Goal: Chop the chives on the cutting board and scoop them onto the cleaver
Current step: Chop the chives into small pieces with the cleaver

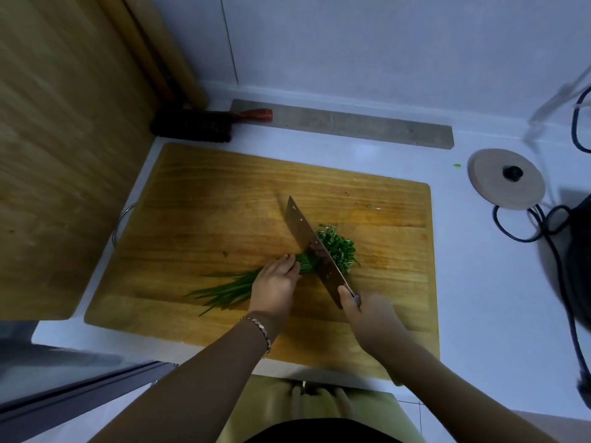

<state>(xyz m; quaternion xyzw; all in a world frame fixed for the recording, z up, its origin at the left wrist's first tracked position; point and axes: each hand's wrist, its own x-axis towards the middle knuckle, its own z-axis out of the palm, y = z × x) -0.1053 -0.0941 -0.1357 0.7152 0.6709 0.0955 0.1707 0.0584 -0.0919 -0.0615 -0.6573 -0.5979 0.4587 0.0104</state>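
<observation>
Left hand (275, 279): is holding down the chives (230, 290), fingers curled over the bundle just left of the blade; a bracelet (260, 330) is sitting on the wrist.
Right hand (367, 314): is gripping the cleaver (315, 251) by its handle, thumb lying against the near end of the blade.
Cleaver: is standing edge-down across the bundle, tip pointing away from the person and a little left, handle towards the near right.
Chives: are lying across the middle of the cutting board (208, 203), the long uncut leaves fanning out leftward from under the left hand.
Chopped pieces (340, 247): are piling up just right of the blade, touching it; a few stray bits are lying further back on the board.
Cutting board: is lying on the white counter (479, 282), its near edge by the person's waist.
Around it: a dark brush (195, 126) with a red handle and a grey strip (351, 126) are lying along the back wall. A round lid (505, 179) with a black knob and dark cables (524, 231) are sitting to the right, well apart from the board.
</observation>
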